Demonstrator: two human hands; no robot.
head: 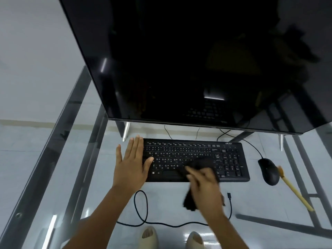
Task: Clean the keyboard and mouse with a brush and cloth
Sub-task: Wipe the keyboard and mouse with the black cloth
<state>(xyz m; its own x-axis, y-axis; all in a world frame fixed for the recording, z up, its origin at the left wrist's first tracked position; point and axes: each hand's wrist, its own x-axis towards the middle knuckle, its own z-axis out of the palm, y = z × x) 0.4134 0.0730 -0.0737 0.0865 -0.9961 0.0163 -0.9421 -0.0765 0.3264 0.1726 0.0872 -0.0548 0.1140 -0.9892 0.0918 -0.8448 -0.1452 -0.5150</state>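
A black keyboard (231,159) lies on the glass desk below the monitor. My left hand (132,163) rests flat and spread on the keyboard's left end, with the thumb on the keys. My right hand (204,186) is blurred and grips a black cloth (203,163) that presses on the middle-right keys, with a cloth end hanging below the hand. A black wired mouse (268,170) sits right of the keyboard. Beside the mouse, a wooden-handled brush (294,190) lies slanted on the glass.
A large dark monitor (179,60) overhangs the back of the desk. A loose black cable (143,209) loops on the glass desk (45,159) near its front edge. Through the glass, metal frame bars and my feet in pale slippers (148,237) show.
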